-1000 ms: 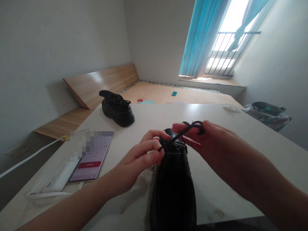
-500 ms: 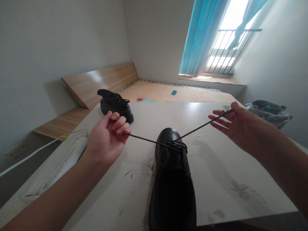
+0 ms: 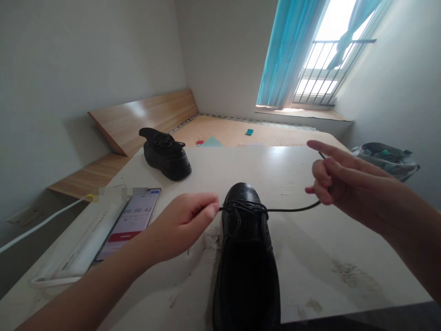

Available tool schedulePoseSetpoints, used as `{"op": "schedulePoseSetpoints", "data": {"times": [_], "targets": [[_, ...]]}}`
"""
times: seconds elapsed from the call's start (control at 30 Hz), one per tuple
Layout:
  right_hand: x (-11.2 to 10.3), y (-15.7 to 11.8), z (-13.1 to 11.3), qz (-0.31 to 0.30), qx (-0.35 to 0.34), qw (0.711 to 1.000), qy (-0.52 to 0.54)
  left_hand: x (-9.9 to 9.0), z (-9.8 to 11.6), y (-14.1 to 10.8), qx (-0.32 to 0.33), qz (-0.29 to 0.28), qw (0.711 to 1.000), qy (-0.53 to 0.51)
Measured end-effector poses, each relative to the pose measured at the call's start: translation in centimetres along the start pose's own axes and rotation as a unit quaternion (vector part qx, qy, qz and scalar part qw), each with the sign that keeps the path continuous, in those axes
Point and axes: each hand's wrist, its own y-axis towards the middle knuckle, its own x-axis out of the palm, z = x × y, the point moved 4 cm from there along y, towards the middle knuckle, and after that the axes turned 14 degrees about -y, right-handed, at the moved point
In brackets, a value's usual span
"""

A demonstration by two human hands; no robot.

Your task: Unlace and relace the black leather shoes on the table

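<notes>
A black leather shoe [image 3: 246, 271] lies on the white table, its toe pointing away from me and its opening toward me. Thin black lace [image 3: 289, 210] crosses the front of the shoe. Just left of the shoe, my left hand [image 3: 193, 220] is closed in a pinch on one lace end, close to the eyelets. My right hand [image 3: 347, 177] is to the right, above the table, fingers curled round the other end, with the index finger stretched out. Between the shoe and my right hand the lace sags slightly.
A second black shoe [image 3: 167, 156] stands at the table's far left. A phone [image 3: 132, 220] showing a timer lies by a white plastic case [image 3: 86, 239] with a white cable. A clear bag [image 3: 389, 161] is at the right, beyond the white table [image 3: 310, 257].
My left hand has moved right and down to the shoe, uncovering the phone. My right hand has curled its fingers, and the lace on that side has dropped from taut to slack.
</notes>
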Motion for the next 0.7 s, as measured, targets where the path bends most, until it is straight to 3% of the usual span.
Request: {"op": "schedulePoseSetpoints", "data": {"times": [0.1, 0.23, 0.37, 0.57, 0.7], "targets": [[1.6, -1.2, -0.7, -0.076, 0.005, 0.985, -0.153, 1.0, 0.3, -0.4, 0.040, -0.103, 0.982, 0.153], [4.0, -2.8, -0.9, -0.176, 0.017, 0.914, -0.366, 1.3, 0.2, -0.4, 0.057, -0.132, 0.968, 0.205], [5.5, -3.3, -1.1, -0.178, -0.020, 0.839, -0.514, 1.6, -0.2, -0.3, 0.061, -0.138, 0.964, 0.221], [6.7, -3.2, -1.1, -0.151, -0.043, 0.801, -0.577, 2.2, -0.2, -0.3, 0.047, -0.150, 0.963, 0.219], [6.9, -3.4, -1.3, -0.138, -0.050, 0.797, -0.586, 2.6, -0.1, -0.3, 0.046, -0.150, 0.962, 0.223]]}}
